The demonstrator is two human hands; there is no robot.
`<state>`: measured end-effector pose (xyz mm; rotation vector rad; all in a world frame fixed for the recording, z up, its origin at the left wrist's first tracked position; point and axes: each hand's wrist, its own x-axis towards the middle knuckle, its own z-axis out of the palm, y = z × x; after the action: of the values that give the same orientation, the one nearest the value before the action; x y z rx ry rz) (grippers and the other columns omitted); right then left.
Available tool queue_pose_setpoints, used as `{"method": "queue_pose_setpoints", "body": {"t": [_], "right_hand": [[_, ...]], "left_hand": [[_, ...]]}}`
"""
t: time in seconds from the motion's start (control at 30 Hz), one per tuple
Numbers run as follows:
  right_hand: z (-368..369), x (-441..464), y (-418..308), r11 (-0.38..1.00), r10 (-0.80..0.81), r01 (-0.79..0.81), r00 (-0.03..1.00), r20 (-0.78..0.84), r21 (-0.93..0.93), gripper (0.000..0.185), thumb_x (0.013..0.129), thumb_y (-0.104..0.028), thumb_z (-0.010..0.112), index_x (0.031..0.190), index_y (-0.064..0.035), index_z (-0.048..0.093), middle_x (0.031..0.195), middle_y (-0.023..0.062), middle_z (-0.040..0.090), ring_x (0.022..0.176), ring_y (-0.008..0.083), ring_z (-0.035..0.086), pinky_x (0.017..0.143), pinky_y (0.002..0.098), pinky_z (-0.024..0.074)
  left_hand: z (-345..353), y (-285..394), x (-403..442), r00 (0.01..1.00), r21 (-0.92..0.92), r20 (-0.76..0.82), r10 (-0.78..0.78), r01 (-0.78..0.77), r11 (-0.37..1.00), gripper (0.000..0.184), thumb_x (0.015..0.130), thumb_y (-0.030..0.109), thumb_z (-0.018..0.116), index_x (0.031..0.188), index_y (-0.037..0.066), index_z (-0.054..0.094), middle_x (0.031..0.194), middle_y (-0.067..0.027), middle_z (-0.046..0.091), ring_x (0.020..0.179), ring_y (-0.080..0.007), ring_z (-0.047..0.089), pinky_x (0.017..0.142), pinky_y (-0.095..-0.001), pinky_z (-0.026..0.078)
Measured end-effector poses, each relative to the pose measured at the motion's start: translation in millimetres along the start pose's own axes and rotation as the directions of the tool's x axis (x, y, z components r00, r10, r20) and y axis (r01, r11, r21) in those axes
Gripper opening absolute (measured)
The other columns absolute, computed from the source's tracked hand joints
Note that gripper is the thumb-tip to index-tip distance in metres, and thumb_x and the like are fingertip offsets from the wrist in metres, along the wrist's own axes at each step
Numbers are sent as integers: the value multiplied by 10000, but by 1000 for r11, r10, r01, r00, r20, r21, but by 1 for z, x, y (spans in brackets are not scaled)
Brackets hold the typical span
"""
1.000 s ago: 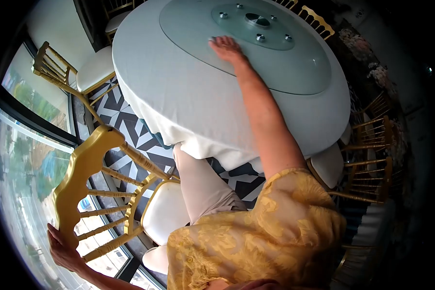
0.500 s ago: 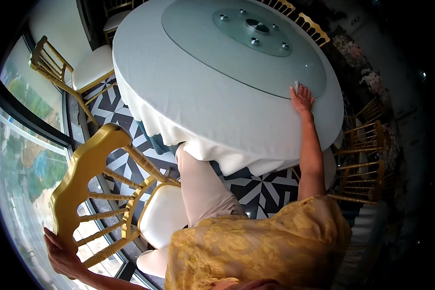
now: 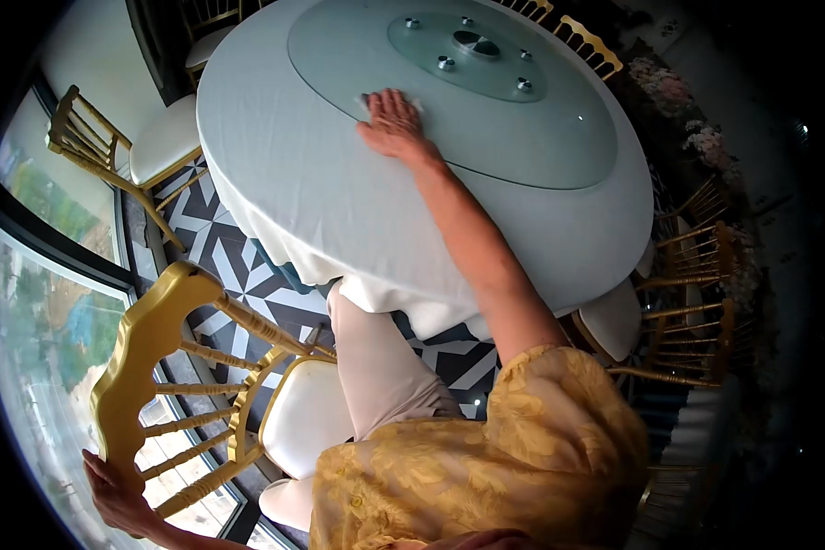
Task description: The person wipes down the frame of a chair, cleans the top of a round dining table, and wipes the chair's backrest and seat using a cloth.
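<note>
My right hand (image 3: 392, 126) lies over a pale, crumpled cloth (image 3: 414, 104) on the near left edge of the round glass turntable (image 3: 513, 137). Only bits of the cloth show beside the fingers. Under the turntable is a round table with a white tablecloth (image 3: 284, 156). At the lower left, my left hand (image 3: 115, 495) holds the top of a gold chair's backrest (image 3: 124, 367), its fingers partly hidden behind the rail. That chair has a white seat (image 3: 307, 408) close to my leg.
Another gold chair (image 3: 92, 137) stands by the window at the left. More gold chairs (image 3: 692, 339) line the right side of the table. A metal hub (image 3: 476, 43) with several small metal knobs sits at the turntable's centre. Flowers (image 3: 660, 82) are at the right.
My right hand swept right along the turntable's near edge, then back left to its near left part. The knobs have shifted round the hub. My left hand stays on the chair.
</note>
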<state>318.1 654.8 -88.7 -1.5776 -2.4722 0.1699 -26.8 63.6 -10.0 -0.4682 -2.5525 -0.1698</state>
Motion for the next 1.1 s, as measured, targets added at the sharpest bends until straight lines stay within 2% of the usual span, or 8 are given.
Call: {"method": "queue_pose_setpoints", "body": {"t": [0.27, 0.5, 0.57, 0.63, 0.67, 0.73, 0.87, 1.1], "right_hand": [[2, 62, -31, 964, -248, 235, 963, 107, 122, 682, 973, -606, 282, 1508, -184, 316, 1598, 84, 234, 1494, 304, 141, 1209, 489, 120], [-19, 14, 272, 919, -229, 95, 919, -322, -382, 441, 1014, -408, 362, 1340, -137, 484, 1294, 113, 542, 1225, 317, 477, 1044, 463, 391], [-51, -36, 325, 942, 178, -233, 956, -232, -240, 467, 1017, -420, 345, 1327, -109, 506, 1278, 170, 553, 1190, 379, 506, 1029, 499, 400], [-47, -61, 405, 890, 303, -362, 924, -234, -278, 520, 1007, -478, 340, 1293, -97, 548, 1256, 232, 562, 1142, 405, 547, 960, 536, 447], [-68, -83, 393, 880, 398, -409, 912, -97, -240, 569, 999, -520, 317, 1320, -97, 522, 1293, 225, 545, 1197, 400, 513, 1013, 528, 404], [-66, -108, 391, 849, 483, -508, 858, -175, -146, 698, 975, -603, 277, 1456, -109, 386, 1438, 200, 428, 1335, 417, 365, 1139, 492, 253], [-57, -118, 325, 811, 512, -548, 834, -206, -204, 742, 960, -635, 293, 1486, -115, 354, 1475, 199, 384, 1376, 409, 318, 1158, 490, 232], [-12, -71, 124, 979, 59, -98, 976, -211, -179, 761, 963, -621, 343, 1452, -38, 371, 1498, 187, 346, 1408, 358, 274, 1157, 514, 207]], "left_hand": [[-10, -6, 7, 985, -74, 168, -38, 51, 996, 575, 1007, 569, 350, 1200, 150, 694, 949, -120, 733, 851, -371, 665, 727, -468, 483], [3, -14, 6, 996, -64, 24, 90, -89, 994, 577, 999, 579, 367, 1199, 148, 695, 989, -107, 735, 879, -348, 677, 758, -440, 505], [20, -29, 7, 933, 34, -155, 326, -324, 945, 564, 999, 578, 372, 1166, 155, 706, 968, -105, 735, 871, -345, 677, 756, -432, 508], [-2, -19, 0, 970, 30, -66, 235, -234, 972, 542, 1006, 566, 368, 1112, 164, 716, 906, -108, 730, 827, -350, 670, 725, -435, 500], [-20, 7, -2, 998, -93, 70, 9, -2, 996, 533, 1010, 557, 364, 1078, 167, 720, 866, -108, 726, 795, -353, 665, 702, -440, 493], [-20, 11, -1, 997, -88, 77, 21, -15, 996, 530, 1016, 549, 354, 1031, 165, 719, 805, -106, 711, 736, -355, 648, 658, -449, 471], [-22, 20, -4, 998, -101, 56, 11, -5, 995, 538, 1019, 552, 346, 1003, 160, 715, 796, -94, 709, 713, -343, 646, 643, -452, 463], [-10, 5, 2, 995, -6, 83, -48, 49, 999, 576, 992, 603, 363, 1183, 185, 710, 963, -71, 740, 854, -325, 680, 730, -423, 495]]}}
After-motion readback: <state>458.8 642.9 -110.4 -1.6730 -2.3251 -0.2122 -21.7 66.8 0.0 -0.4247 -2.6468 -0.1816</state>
